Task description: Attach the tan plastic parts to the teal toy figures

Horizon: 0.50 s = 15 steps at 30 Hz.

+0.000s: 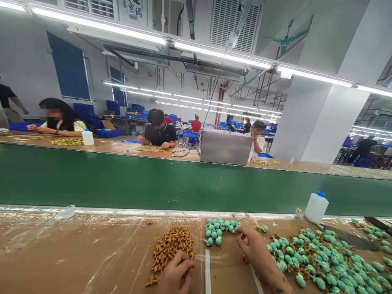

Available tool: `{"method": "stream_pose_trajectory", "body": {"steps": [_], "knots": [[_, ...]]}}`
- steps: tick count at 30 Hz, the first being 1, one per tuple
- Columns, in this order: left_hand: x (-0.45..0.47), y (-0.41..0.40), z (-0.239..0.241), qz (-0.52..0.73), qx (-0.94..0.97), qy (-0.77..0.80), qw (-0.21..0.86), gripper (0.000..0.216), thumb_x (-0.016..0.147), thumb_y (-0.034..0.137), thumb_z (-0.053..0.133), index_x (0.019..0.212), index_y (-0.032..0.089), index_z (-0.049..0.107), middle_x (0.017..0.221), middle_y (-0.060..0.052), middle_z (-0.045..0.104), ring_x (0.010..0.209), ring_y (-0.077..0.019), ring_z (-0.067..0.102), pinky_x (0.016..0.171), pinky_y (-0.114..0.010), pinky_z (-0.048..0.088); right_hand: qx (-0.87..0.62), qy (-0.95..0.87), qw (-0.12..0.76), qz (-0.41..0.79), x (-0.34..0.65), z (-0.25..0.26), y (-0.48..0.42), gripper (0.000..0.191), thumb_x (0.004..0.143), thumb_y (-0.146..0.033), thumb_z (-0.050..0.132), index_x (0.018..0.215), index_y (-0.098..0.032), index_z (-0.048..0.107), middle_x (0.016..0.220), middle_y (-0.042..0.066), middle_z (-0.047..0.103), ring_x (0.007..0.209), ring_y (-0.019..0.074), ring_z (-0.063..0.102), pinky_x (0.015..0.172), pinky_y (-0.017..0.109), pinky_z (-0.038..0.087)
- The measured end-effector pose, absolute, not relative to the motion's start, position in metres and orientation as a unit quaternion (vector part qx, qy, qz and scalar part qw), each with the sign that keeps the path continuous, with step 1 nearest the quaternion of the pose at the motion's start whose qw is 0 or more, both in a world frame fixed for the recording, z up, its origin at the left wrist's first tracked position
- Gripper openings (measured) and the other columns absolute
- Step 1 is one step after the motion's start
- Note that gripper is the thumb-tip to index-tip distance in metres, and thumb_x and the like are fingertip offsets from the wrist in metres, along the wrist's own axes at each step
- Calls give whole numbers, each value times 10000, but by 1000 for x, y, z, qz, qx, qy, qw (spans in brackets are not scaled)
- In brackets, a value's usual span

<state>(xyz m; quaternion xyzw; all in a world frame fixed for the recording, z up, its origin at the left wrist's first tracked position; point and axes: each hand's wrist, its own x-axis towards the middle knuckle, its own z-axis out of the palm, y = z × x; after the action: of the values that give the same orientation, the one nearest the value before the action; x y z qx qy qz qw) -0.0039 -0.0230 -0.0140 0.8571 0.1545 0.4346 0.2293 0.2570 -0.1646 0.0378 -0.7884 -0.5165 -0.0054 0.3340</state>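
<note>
Left hand rests curled, fingertips pinching into the near edge of the brown pieces. Right hand reaches left, fingers pressed together beside the small cluster of teal figures; the big teal heap lies right, glue bottle far right within reach.

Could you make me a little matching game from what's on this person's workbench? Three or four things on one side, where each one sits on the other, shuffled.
Things:
1. pile of brown pieces
2. small cluster of teal pieces
3. big heap of teal pieces
4. white bottle with blue cap

Places:
A. standing at the edge of the green belt, far right
B. under the left hand
C. spread to the right of the right hand
D. between the two hands, further back

Pairs: 1-B, 2-D, 3-C, 4-A
</note>
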Motion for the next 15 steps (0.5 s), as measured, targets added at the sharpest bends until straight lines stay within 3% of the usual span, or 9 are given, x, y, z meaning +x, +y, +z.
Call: {"method": "stream_pose_trajectory", "body": {"steps": [5,10,15], "knots": [[-9,-4,-30,418,870,103,240,384,802,27,444,1012,225,698,848,-37,608,691,-157,623,614,-193,471,-804,-536,259,-7,244,51,-115,433,811,22,583,1188,-161,691,1212,108,672,1136,259,622,1001,348,482],[-8,-5,-32,437,854,109,261,378,775,-2,446,981,215,678,849,-41,609,726,-171,618,675,-214,479,-828,-528,186,15,245,47,-100,351,829,104,599,1089,-106,707,1094,83,710,1069,252,654,993,407,505],[-1,-20,-28,427,839,115,319,349,773,9,424,933,204,666,817,-29,569,714,-164,580,652,-219,428,-826,-540,162,25,244,39,-116,360,865,52,599,1158,-124,711,1143,103,709,1124,258,643,1020,373,485]]}}
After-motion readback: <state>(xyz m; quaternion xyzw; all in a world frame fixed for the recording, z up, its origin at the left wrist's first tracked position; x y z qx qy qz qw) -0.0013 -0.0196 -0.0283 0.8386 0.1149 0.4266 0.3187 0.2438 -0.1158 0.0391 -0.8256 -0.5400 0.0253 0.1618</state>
